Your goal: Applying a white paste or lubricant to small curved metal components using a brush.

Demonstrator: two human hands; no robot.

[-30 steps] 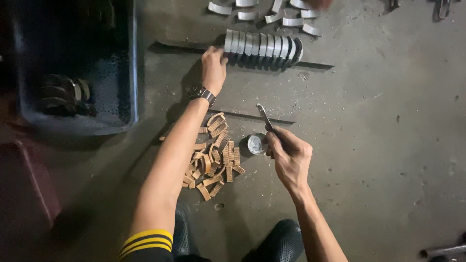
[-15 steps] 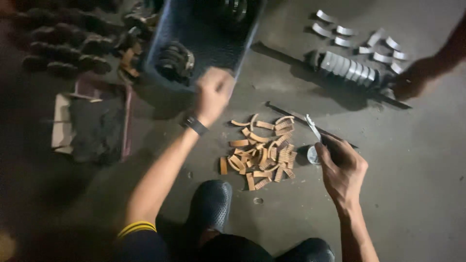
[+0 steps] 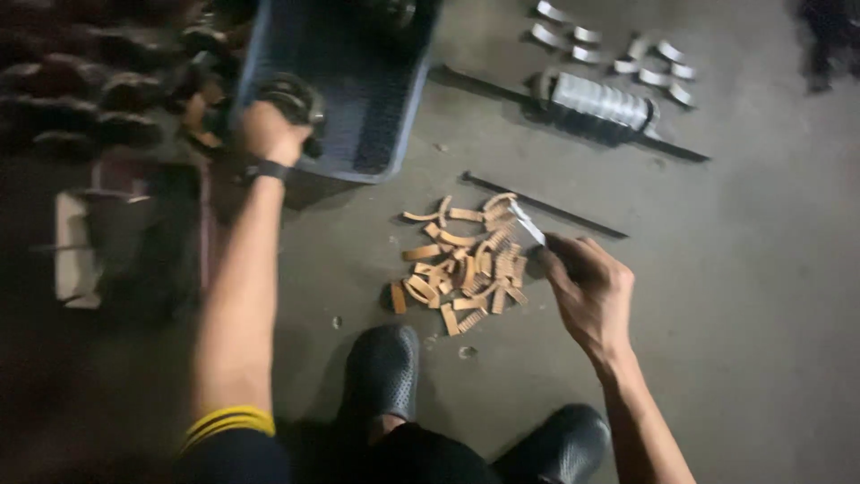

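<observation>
My left hand (image 3: 266, 132), a black watch on its wrist, reaches into the blue plastic crate (image 3: 394, 134) at the upper left and closes around a dark round metal part (image 3: 294, 97). My right hand (image 3: 587, 291) sits low at the right of a pile of small tan curved strips (image 3: 461, 264) on the concrete floor. It grips a thin metal tool (image 3: 527, 222) whose tip points up and to the left over the pile. A small round tin seen earlier under this hand is hidden.
A row of silver curved shells (image 3: 598, 100) is threaded on a dark rod, with loose shells (image 3: 618, 49) beyond it. A second thin rod (image 3: 546, 206) lies by the pile. Dark round parts (image 3: 98, 99) are stacked at far left. My black shoes (image 3: 381, 372) are below.
My left hand left the silver shells, swung left and reached into the crate. The view panned left. My right hand stayed by the pile with the tool.
</observation>
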